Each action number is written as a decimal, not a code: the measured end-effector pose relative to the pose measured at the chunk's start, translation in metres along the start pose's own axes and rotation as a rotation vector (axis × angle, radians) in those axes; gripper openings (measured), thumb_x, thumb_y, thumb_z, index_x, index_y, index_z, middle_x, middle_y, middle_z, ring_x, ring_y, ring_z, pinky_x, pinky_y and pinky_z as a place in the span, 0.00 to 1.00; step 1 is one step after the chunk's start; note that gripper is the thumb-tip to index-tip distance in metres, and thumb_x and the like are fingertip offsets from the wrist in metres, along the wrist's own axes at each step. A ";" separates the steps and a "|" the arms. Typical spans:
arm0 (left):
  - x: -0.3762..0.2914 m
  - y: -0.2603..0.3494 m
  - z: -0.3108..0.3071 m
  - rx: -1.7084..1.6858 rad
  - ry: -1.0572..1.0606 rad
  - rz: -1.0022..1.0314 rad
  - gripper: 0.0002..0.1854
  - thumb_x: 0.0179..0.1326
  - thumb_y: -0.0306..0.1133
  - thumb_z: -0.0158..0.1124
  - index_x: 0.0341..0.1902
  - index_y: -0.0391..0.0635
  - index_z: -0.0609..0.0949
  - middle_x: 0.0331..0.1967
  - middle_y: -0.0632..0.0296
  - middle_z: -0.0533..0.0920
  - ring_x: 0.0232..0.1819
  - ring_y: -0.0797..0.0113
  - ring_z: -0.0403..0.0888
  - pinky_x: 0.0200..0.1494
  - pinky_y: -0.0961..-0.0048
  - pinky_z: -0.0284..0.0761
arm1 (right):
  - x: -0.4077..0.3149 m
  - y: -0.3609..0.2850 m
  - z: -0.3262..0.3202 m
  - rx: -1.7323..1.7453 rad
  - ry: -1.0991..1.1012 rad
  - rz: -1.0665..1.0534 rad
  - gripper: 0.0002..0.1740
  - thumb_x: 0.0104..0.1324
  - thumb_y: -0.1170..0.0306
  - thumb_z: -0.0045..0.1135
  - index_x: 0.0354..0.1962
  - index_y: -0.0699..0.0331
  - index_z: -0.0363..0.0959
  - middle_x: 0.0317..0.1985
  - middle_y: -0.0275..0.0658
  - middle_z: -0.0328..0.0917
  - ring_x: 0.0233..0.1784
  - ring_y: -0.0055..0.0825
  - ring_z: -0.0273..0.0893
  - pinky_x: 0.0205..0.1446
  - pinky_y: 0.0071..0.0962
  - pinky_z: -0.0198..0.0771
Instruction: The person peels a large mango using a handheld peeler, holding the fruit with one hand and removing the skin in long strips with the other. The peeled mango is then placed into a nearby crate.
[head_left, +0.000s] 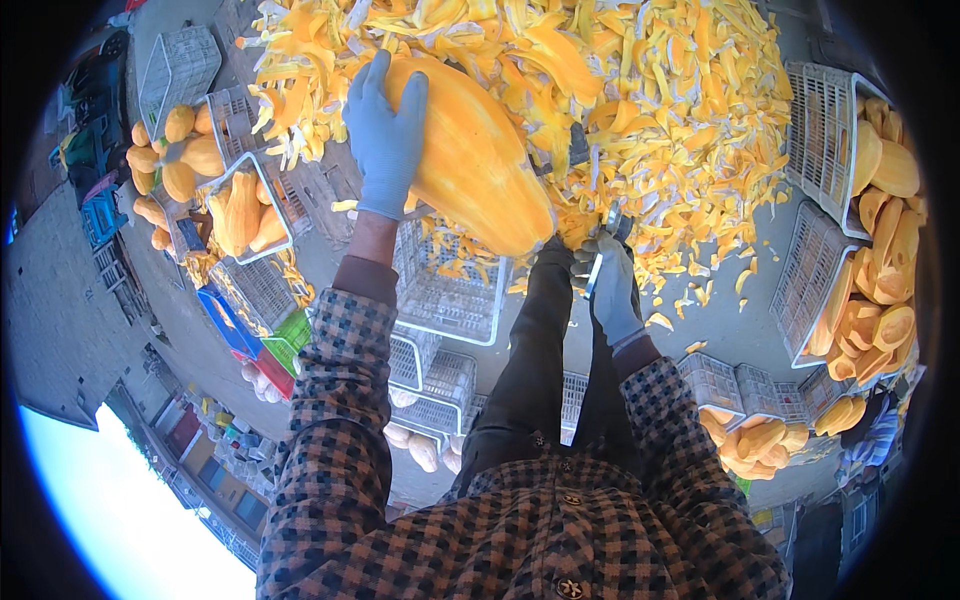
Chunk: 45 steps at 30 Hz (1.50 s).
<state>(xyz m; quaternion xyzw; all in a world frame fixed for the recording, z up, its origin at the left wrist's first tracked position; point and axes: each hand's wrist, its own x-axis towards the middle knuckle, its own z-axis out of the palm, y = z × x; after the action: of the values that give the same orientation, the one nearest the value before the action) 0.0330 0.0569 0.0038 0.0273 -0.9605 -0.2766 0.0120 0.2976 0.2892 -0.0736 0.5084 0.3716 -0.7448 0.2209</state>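
Note:
A large peeled orange squash (472, 157) lies slanted in front of me, its narrower lower end near my knee. My left hand (386, 135), in a grey-blue glove, grips its upper left side, with the thumb on top. My right hand (613, 281), gloved in grey, is closed around a metal hand peeler (594, 276) just right of the squash's lower end. Part of the tool is hidden by the fingers. A thick heap of orange and yellow peelings (675, 112) spreads behind and to the right of the squash.
An open plastic crate (450, 330) stands below the squash, left of my legs. Crates (821, 142) of peeled and halved squash line the right side. At left are a crate of peeled squash (289, 244), more loose peeled squash (178, 180) and a blue and red crate (259, 352).

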 end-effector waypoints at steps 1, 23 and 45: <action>0.013 -0.004 -0.002 -0.069 -0.078 -0.128 0.29 0.64 0.48 0.65 0.63 0.43 0.79 0.64 0.50 0.76 0.64 0.55 0.74 0.65 0.62 0.70 | 0.001 -0.004 0.021 0.110 -0.090 -0.057 0.27 0.72 0.47 0.51 0.46 0.67 0.72 0.33 0.39 0.79 0.31 0.28 0.80 0.33 0.31 0.79; 0.037 0.002 0.021 0.103 0.167 0.223 0.22 0.62 0.49 0.66 0.60 0.64 0.83 0.69 0.51 0.71 0.71 0.43 0.62 0.70 0.46 0.59 | 0.018 -0.135 0.123 -1.241 -0.091 -1.120 0.14 0.71 0.58 0.53 0.36 0.62 0.73 0.30 0.46 0.78 0.35 0.46 0.80 0.36 0.41 0.74; 0.039 0.018 0.018 0.219 0.101 0.313 0.19 0.59 0.53 0.67 0.53 0.69 0.86 0.69 0.59 0.73 0.72 0.45 0.61 0.67 0.43 0.60 | -0.023 -0.040 0.036 -1.325 -0.001 -0.735 0.19 0.73 0.56 0.52 0.42 0.66 0.73 0.35 0.47 0.80 0.36 0.48 0.80 0.37 0.42 0.74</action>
<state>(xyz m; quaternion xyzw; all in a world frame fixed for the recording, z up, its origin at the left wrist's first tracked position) -0.0076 0.0793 -0.0012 -0.1074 -0.9756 -0.1635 0.0998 0.2572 0.2851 -0.0324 0.1122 0.8868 -0.3918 0.2179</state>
